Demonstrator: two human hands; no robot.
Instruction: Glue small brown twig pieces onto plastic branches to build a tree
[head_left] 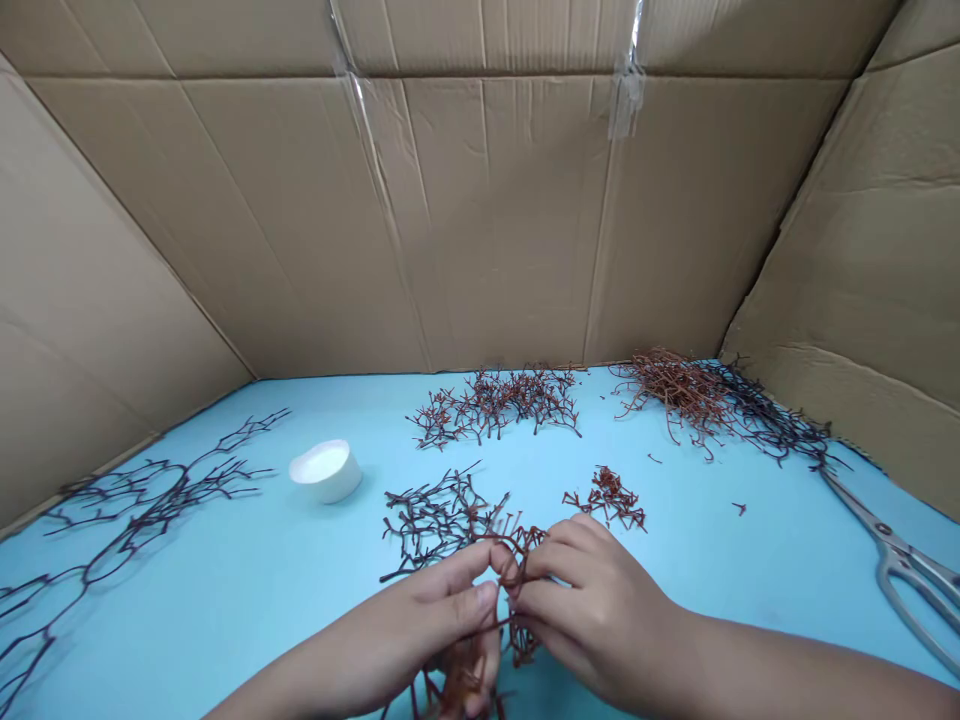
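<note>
My left hand [431, 610] and my right hand [600, 610] come together at the front middle, fingertips almost touching. Both are closed on a thin reddish-brown twig [504, 622], whose forked ends poke out around the fingers. More brown twig ends hang below my left palm, partly hidden and blurred. Just behind my left hand lies a loose pile of dark forked twigs [431, 520]. A small heap of short reddish-brown twig pieces [611, 497] sits beyond my right hand.
Far back are a twig pile [499, 400] and a bundle of long brown and black stems [682, 390]. Scissors [892, 550] lie at right. A white round object [326, 472] and a long dark branch [165, 510] are at left. Cardboard walls [495, 220] enclose the blue table [247, 590].
</note>
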